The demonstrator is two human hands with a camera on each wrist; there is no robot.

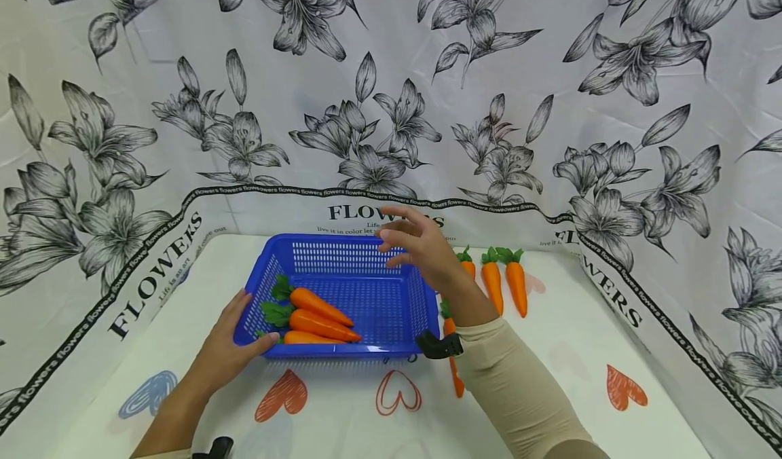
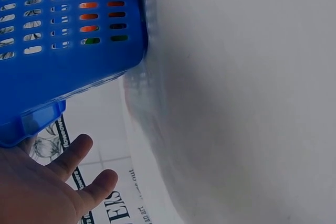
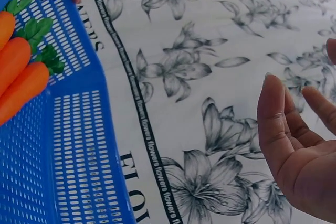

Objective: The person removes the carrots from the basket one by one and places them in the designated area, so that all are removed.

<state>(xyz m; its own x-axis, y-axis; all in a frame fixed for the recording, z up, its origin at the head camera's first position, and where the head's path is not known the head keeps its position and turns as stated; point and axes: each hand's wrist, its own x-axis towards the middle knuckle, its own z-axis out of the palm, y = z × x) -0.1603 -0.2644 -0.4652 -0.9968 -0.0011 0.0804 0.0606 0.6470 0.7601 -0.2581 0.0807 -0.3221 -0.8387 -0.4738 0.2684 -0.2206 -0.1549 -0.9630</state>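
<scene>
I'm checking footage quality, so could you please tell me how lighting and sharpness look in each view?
Head: bright, fairly even light, glint on the blue basket at its front rim; left wrist: dimmer, soft grey shading across the tabletop; right wrist: floral backdrop looks slightly soft.

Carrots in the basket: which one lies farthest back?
The uppermost carrot in the head view; the other two lie between it and the basket's front rim.

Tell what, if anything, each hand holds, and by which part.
Left hand: the basket, by the rim at its near left corner. Right hand: nothing.
</scene>
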